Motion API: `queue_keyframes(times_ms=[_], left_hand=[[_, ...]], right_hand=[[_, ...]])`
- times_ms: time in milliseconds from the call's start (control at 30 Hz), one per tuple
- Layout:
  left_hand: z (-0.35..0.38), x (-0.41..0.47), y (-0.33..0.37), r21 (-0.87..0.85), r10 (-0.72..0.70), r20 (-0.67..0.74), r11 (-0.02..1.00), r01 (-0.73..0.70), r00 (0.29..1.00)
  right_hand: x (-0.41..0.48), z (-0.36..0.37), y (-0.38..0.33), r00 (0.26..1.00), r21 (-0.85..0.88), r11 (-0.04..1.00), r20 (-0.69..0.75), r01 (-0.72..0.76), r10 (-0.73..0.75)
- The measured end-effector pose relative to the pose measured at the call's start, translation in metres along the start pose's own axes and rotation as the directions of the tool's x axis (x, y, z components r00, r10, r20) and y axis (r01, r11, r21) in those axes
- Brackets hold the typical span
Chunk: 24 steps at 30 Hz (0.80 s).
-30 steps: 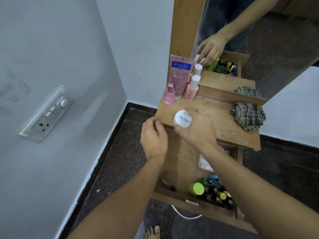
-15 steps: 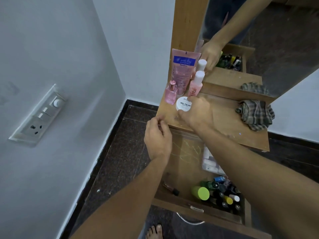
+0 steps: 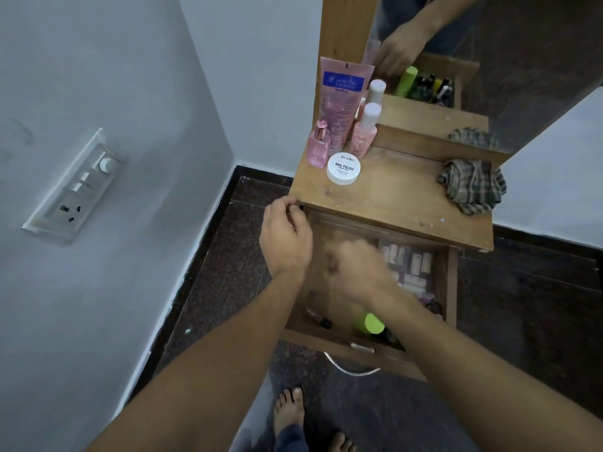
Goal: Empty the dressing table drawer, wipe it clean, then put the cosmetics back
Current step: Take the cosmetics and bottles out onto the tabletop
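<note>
Looked down steeply from head height, close above and just in front of the open drawer [image 3: 452,282]; faced forward, taking in the mirror [image 3: 528,53] behind the drawer and a bare foot [image 3: 289,409] before it.

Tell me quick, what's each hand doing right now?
Left hand: curled by the tabletop corner, nothing visible in it.
Right hand: blurred over the drawer, cannot tell.
</note>
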<state>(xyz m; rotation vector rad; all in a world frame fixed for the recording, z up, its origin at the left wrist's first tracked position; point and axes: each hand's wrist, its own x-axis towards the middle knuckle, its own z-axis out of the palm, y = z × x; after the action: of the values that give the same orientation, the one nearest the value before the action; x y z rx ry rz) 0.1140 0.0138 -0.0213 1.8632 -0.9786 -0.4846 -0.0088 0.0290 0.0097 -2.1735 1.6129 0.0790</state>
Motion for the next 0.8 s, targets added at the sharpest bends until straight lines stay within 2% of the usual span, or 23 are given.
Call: queue_keyframes(times_ms=[67,133,267,433,533,600,667,700,733,800], left_hand=[[-0.002,-0.004,0.001,0.017,0.007,0.013,1.000,-0.008,1.000],[-0.002,-0.007,0.001,0.028,0.014,0.030,1.000,-0.015,0.999],[0.000,-0.014,-0.003,0.050,0.001,0.047,0.999,-0.003,0.999],[0.000,-0.017,-0.011,0.034,0.004,0.059,0.999,-0.006,0.998],[-0.003,-0.014,-0.009,0.015,0.011,0.044,1.000,-0.011,0.999],[-0.004,-0.008,-0.005,-0.008,0.028,0.022,1.000,-0.028,0.999],[-0.003,-0.001,0.002,-0.027,0.037,0.015,0.999,-0.037,0.999],[-0.002,0.001,0.006,-0.033,0.031,0.021,0.999,-0.031,0.999],[-0.001,0.003,0.009,-0.037,0.025,0.032,0.999,-0.024,0.999],[0.004,0.004,0.012,-0.039,0.025,0.059,0.999,-0.023,0.998]], right_hand=[[-0.011,0.014,-0.007,0.973,-0.136,0.988,0.230,0.067,-0.034],[-0.012,0.029,-0.013,0.938,-0.222,0.968,0.344,0.116,-0.034],[0.000,0.055,-0.017,0.915,-0.332,0.932,0.403,0.146,0.000],[0.004,0.060,-0.021,0.907,-0.275,0.951,0.421,0.138,-0.010],[0.007,0.041,-0.014,0.965,-0.133,0.991,0.258,-0.010,0.045],[0.015,0.022,-0.004,0.992,0.072,0.990,-0.019,-0.121,0.123],[0.029,-0.006,0.006,0.913,0.415,0.904,-0.319,-0.107,0.255],[0.037,-0.021,0.009,0.865,0.563,0.825,-0.390,-0.049,0.317],[0.047,-0.036,0.011,0.827,0.649,0.760,-0.429,0.004,0.362],[0.070,-0.060,0.013,0.768,0.686,0.723,-0.503,0.076,0.396]])
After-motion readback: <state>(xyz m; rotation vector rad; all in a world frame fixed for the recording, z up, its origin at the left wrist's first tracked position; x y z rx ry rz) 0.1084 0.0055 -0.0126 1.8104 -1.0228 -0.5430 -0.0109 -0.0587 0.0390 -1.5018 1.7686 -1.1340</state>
